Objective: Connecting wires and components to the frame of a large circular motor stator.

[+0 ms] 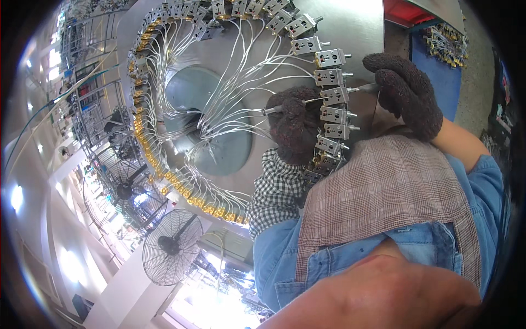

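A big round metal disc carries a ring of small grey clamp fixtures along its rim. White wires run from them toward the centre. My left hand, in a dark knit glove with a checked sleeve, is closed around a thin metal rod. The rod points at one fixture on the right side of the ring. My right hand, also in a dark glove, curls its fingers at the rod end that sticks out of that fixture on the outer side.
A round grey hub sits at the disc's centre, and brass fittings line the lower rim. A blue tray holding wired parts stands at the upper right. A standing fan and metal racks are at the left. My checked apron fills the foreground.
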{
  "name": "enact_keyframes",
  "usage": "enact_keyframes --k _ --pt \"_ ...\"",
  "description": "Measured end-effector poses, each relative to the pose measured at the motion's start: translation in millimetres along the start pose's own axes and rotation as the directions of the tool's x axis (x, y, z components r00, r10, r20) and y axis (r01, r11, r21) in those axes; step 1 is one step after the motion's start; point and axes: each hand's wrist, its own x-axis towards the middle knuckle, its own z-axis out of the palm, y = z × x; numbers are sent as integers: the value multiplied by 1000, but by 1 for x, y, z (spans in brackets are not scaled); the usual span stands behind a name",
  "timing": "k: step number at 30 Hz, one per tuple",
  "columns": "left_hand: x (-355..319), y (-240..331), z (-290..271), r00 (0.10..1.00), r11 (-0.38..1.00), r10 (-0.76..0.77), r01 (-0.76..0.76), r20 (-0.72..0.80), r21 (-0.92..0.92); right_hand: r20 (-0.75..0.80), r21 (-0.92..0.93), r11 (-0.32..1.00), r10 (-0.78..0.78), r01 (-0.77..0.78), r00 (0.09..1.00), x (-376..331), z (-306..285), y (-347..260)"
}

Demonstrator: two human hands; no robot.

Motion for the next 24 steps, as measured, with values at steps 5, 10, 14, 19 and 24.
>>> enact_keyframes --k 5,10,14,19,24 --pt "-1 -4 6 995 995 79 -82 -56 -51 118 423 697 592 -579 797 12 -2 -29" --pt "2 -4 1 999 968 -34 38 20 -246 -54 -52 998 -43 41 998 -4 2 -1" --pt "2 -16 -18 999 985 52 -52 7 165 18 264 876 414 -404 910 5 -1 -27" --pt "2 -9 -11 1000 997 17 -18 -3 -78 11 -70 995 69 -68 998 9 -3 -26" --pt "2 -10 -11 999 997 -2 6 43 -71 13 252 909 339 -331 941 7 -2 -29"
